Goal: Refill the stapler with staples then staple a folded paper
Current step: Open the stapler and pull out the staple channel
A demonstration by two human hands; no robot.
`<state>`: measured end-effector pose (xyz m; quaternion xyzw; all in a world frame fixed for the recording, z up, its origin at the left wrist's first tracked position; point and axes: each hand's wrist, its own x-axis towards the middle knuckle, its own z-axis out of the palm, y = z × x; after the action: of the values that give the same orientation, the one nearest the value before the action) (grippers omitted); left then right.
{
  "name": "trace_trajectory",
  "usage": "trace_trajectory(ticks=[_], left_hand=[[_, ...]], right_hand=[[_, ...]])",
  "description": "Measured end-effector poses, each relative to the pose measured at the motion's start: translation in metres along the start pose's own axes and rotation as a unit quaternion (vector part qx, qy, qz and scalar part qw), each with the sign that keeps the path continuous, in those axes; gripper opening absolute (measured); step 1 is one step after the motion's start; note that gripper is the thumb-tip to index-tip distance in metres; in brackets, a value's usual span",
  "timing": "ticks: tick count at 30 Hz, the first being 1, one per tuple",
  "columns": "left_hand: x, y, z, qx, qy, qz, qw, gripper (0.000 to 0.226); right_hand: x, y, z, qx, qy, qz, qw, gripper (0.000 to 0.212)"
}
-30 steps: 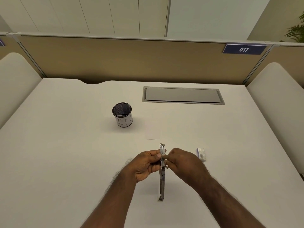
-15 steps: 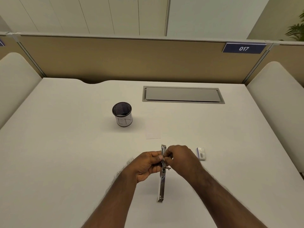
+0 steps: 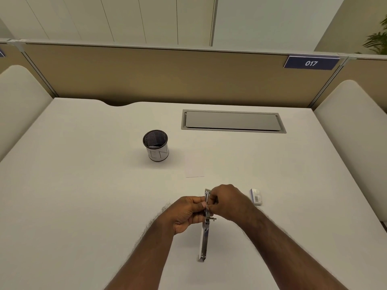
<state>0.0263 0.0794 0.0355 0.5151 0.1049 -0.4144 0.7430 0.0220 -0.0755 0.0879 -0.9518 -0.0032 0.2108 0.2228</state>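
Head view: both hands hold an opened stapler above the surface.

The left hand grips the stapler's far half from the left, fingers curled round it. The right hand pinches the same stretch from the right; what its fingertips hold is hidden. The stapler's near half hangs free toward the person. The staple box lies just right of the grip, the folded paper beyond it, the mesh cup farther left.

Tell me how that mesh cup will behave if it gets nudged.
The mesh pen cup looks light, so it would probably slide on the smooth white desk. It stands upright and taller than wide, so a high push might tip it and let it roll.
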Motion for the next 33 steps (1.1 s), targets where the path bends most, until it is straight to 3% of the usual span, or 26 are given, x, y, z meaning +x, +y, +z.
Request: trace_trajectory(ticks=[9, 24, 33], left_hand=[[0.000, 0.004, -0.003, -0.042, -0.002, 0.000, 0.999, 0.026], [0.005, 0.000, -0.005, -0.022, 0.018, 0.009, 1.000, 0.022], [0.014, -0.002, -0.006, 0.009, 0.148, 0.019, 0.989, 0.018]], right_hand=[[0.001, 0.004, 0.007, 0.030, 0.030, -0.065, 0.997, 0.008], [-0.001, 0.015, 0.019, 0.081, 0.074, -0.066, 0.992, 0.010], [0.000, 0.019, 0.019, 0.121, 0.089, -0.053, 0.987, 0.010]])
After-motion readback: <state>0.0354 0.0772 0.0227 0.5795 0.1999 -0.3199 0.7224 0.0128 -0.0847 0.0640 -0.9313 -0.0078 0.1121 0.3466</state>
